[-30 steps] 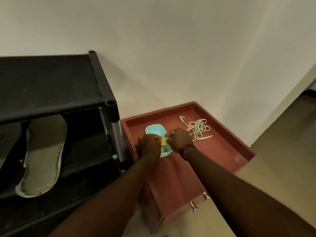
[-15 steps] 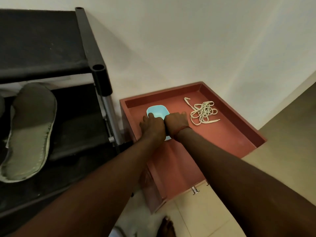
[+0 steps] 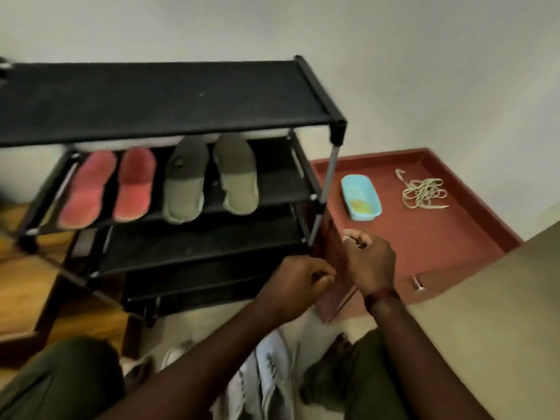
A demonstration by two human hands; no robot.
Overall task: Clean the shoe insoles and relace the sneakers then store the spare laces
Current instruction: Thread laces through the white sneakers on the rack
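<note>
Two red insoles and two olive insoles lie side by side on the second shelf of a black shoe rack. A small blue bowl with a yellow cloth or sponge in it sits on the red-brown cabinet top. A tangle of cream laces lies to the bowl's right. My left hand and my right hand hover close together in front of the cabinet's near-left corner. Both have curled fingers and hold nothing that I can see. White sneakers stand on the floor between my knees.
The cabinet top has a raised rim, and a metal drawer knob sticks out on its front. The rack's chrome post stands between the insoles and the bowl. Wooden furniture legs stand on the floor at the left.
Both hands left the blue bowl and drew back toward me, with the yellow piece left in the bowl. My view swung left and back, bringing the whole rack and the sneakers into sight.
</note>
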